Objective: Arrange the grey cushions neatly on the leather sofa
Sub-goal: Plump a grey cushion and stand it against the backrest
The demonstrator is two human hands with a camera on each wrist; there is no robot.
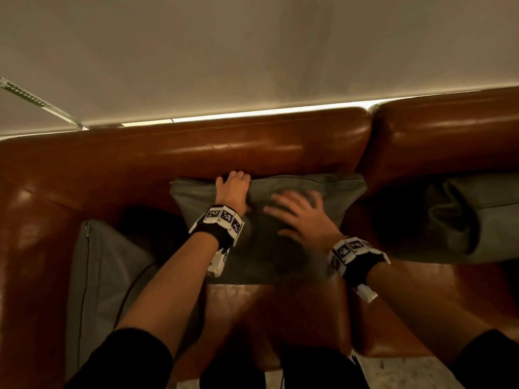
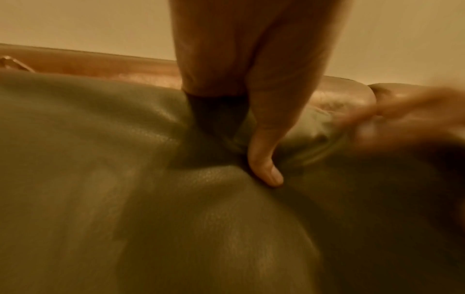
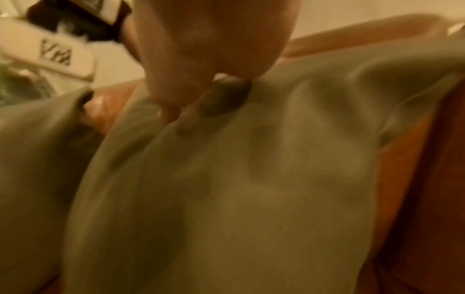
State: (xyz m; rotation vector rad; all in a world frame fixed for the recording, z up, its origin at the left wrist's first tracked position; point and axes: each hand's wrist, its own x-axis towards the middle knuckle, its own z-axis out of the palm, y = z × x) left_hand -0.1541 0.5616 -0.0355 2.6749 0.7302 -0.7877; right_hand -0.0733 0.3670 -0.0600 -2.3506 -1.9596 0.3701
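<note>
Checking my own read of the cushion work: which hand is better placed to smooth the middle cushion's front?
Right hand: it lies open on the middle cushion; the left hand grips its top edge.

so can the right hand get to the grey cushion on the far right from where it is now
Probably yes. The right hand lies open on the middle cushion, and the right cushion sits beside it on the sofa with nothing between them.
</note>
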